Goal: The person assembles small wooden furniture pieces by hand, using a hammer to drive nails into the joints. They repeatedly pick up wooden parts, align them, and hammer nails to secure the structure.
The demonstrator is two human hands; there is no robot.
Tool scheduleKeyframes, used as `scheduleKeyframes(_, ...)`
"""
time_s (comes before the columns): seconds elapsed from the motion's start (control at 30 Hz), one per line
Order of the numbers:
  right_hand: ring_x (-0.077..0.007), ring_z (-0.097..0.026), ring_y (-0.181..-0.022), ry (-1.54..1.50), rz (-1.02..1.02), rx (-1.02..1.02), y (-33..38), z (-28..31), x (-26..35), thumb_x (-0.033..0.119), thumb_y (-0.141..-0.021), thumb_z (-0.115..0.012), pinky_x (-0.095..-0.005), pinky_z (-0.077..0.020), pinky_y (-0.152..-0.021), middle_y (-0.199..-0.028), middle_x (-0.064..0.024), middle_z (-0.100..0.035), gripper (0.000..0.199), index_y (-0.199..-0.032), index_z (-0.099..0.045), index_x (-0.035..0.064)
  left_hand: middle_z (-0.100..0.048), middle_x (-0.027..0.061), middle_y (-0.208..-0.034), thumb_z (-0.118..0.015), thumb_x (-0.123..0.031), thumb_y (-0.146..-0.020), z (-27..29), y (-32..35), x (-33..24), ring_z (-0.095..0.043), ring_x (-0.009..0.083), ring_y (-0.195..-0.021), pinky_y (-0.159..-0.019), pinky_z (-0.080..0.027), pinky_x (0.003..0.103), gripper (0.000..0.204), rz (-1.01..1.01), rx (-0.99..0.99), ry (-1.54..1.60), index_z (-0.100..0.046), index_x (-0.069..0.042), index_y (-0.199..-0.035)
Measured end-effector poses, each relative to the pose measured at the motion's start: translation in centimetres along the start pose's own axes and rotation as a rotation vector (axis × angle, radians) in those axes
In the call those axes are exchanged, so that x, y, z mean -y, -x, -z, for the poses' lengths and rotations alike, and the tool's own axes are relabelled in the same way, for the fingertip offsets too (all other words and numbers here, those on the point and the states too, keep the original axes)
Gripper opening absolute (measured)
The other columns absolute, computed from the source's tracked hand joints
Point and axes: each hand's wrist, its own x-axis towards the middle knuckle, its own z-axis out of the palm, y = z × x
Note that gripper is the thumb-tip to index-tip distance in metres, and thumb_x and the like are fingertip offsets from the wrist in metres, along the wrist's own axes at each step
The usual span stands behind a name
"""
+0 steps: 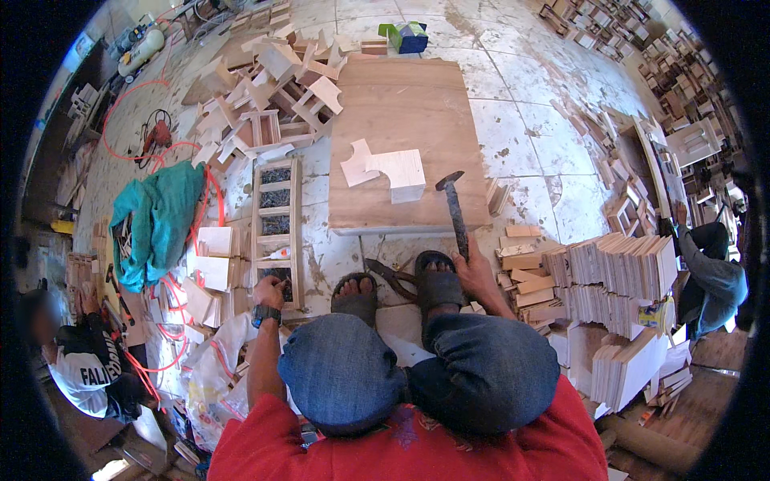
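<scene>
My right hand [475, 272] grips a hammer [455, 210] by its handle, the head raised toward the front edge of a wide wooden board [377, 104]. My left hand [270, 292] dips into the nearest compartment of a long wooden tray [297, 232] that holds many dark nails [275, 200]. Its fingers are curled down, and what they hold is hidden. On the board lie a pale wooden piece with a curved cutout [357, 163] and a box-like wooden part [407, 176]. Pincers [391, 277] lie on the floor between my sandalled feet.
Assembled wooden parts [277, 88] are heaped at the far left. Stacked cut boards [622, 276] stand at my right. Left of the tray are a green cloth [156, 220], an orange hose [220, 196] and wood blocks [213, 268]. Other people sit at both sides.
</scene>
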Motion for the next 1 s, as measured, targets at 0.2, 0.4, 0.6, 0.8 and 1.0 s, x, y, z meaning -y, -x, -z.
scheduleKeyframes(0.2, -0.0412, -0.061, -0.089, 0.021, -0.079, 0.001, 0.0, 1.1, 1.6, 0.019, -0.091, -0.055, -0.0451, -0.0471, -0.078, -0.095, -0.0258, -0.062, 0.05, -0.137, -0.039, 0.0083, -0.07, 0.0142, -0.083, -0.071, -0.028, -0.078, 1.2, 1.4, 0.4, -0.067, 0.0334, -0.079, -0.072, -0.053, 0.043, 0.016, 0.041, -0.11, -0.125, -0.075, -0.017, -0.088)
scheduleKeyframes(0.4, -0.0372, -0.062, -0.079, 0.03, -0.102, -0.045, 0.5, 3.4, 5.3, 0.016, -0.092, -0.054, -0.0418, -0.0482, -0.071, -0.087, -0.0254, -0.061, 0.049, -0.138, -0.038, 0.0073, -0.07, 0.0138, -0.081, -0.069, -0.023, -0.075, 2.4, 0.7, -1.1, -0.068, 0.0289, -0.072, -0.068, -0.054, 0.04, 0.016, 0.012, -0.119, -0.029, -0.075, -0.011, -0.085)
scheduleKeyframes(0.6, -0.0426, -0.062, -0.076, -0.003, 0.159, 0.033, 0.7, 3.6, 7.5, 0.02, -0.093, -0.052, -0.0468, -0.0471, -0.067, -0.082, -0.0272, -0.061, 0.051, -0.14, -0.034, 0.0091, -0.069, 0.0108, -0.075, -0.071, -0.015, -0.073, 5.6, -1.3, -12.5, -0.065, 0.0147, -0.069, -0.065, -0.053, 0.029, 0.024, -0.169, 0.031, 0.631, -0.07, 0.003, -0.088)
scheduleKeyframes(0.8, -0.0503, -0.058, -0.074, 0.231, 0.215, 0.131, 0.0, 2.6, 7.4, 0.016, -0.089, -0.055, -0.0555, -0.0447, -0.063, -0.077, -0.0294, -0.06, 0.06, -0.141, -0.025, 0.0135, -0.068, 0.0116, -0.095, -0.061, -0.003, -0.088, 8.1, -1.4, -26.2, -0.063, 0.0151, -0.088, -0.077, -0.05, 0.028, 0.02, -0.794, -0.096, 0.802, -0.066, -0.002, -0.107)
scheduleKeyframes(1.0, -0.0512, -0.058, -0.073, 0.217, 0.222, 0.149, 0.0, 2.6, 7.2, 0.017, -0.089, -0.055, -0.0575, -0.044, -0.063, -0.077, -0.0302, -0.06, 0.061, -0.141, -0.023, 0.0137, -0.067, 0.0111, -0.108, -0.064, -0.005, -0.083, 4.9, -1.4, -30.9, -0.058, 0.027, -0.111, -0.093, -0.042, 0.038, 0.013, -0.789, -0.234, 0.809, -0.068, -0.005, -0.095)
